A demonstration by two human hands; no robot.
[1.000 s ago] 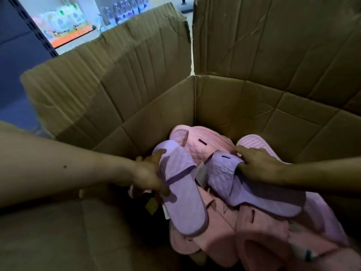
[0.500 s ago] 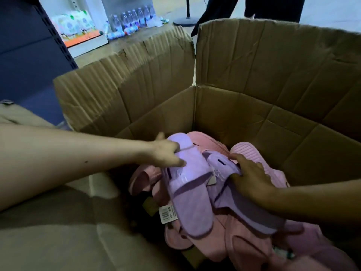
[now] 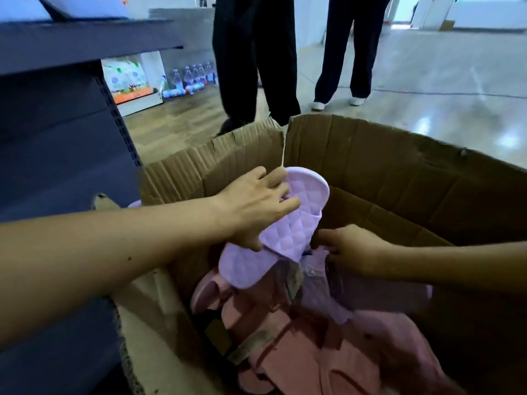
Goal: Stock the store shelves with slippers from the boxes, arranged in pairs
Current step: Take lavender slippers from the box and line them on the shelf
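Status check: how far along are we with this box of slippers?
Done: nothing I can confirm; no shelved pair shows in this view. In hand: the left hand grips a lilac slipper held up over the pile, and the right hand holds its likely mate, a second lilac slipper, lower down. Left: pink slippers lie heaped in the box, and this pair is not yet shelved.

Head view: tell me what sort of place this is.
Most likely a shop floor being restocked: dark shelving with slotted uprights, packs of bottled drinks along the floor behind, and a large cardboard box holding pink and lilac slippers.
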